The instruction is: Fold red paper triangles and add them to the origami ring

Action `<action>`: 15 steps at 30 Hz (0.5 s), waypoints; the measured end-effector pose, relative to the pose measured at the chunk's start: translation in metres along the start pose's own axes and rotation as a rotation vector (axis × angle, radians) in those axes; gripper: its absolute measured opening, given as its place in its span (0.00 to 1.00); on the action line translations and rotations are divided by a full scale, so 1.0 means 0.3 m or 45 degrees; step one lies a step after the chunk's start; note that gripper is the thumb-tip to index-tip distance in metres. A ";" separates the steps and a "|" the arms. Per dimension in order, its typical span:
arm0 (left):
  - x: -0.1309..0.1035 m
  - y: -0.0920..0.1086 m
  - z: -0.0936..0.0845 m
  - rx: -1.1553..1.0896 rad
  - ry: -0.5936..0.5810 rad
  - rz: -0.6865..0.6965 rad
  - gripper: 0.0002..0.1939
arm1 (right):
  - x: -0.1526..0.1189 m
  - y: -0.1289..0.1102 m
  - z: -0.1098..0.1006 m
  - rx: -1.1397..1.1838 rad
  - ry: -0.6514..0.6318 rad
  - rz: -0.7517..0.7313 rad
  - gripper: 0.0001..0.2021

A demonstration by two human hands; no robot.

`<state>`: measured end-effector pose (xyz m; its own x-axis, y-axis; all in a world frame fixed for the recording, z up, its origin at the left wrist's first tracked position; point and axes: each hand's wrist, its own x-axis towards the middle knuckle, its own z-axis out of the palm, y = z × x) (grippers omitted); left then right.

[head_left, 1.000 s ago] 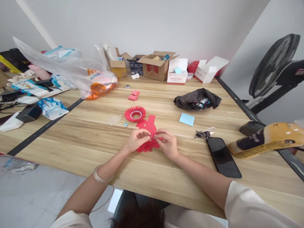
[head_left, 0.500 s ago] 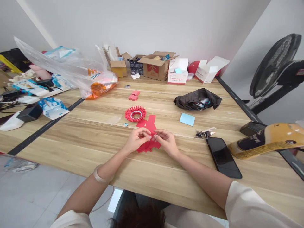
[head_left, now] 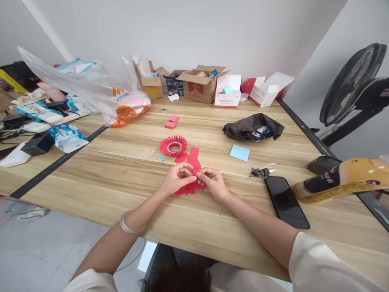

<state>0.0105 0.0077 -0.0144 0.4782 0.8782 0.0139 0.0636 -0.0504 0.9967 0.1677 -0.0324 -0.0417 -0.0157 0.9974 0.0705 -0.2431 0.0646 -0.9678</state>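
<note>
The left hand [head_left: 176,178] and right hand [head_left: 214,183] nearly meet, thumbs and fingertips closed on a small red paper piece [head_left: 195,172] pinched between them, its folds mostly hidden; the loose red paper slips [head_left: 193,155] lie under and just beyond the pinch, the red folded-paper ring [head_left: 173,146] rests flat beyond it to the left, and farther off past the ring sit two pink-red sticky-note pads [head_left: 170,125]

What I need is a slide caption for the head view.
Left hand and right hand hold folded red paper over loose red slips, near a spiky red ring.
</note>
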 end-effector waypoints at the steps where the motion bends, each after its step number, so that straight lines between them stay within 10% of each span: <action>1: 0.000 -0.001 0.000 0.009 0.002 -0.010 0.17 | -0.002 -0.003 0.001 -0.037 -0.005 -0.010 0.11; 15: 0.007 -0.024 0.005 0.008 0.029 -0.080 0.11 | -0.013 0.016 -0.002 -0.355 0.086 -0.374 0.07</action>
<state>0.0123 0.0093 -0.0216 0.4530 0.8903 -0.0467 0.0986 0.0020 0.9951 0.1671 -0.0358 -0.0467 0.0810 0.9344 0.3470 0.0444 0.3444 -0.9378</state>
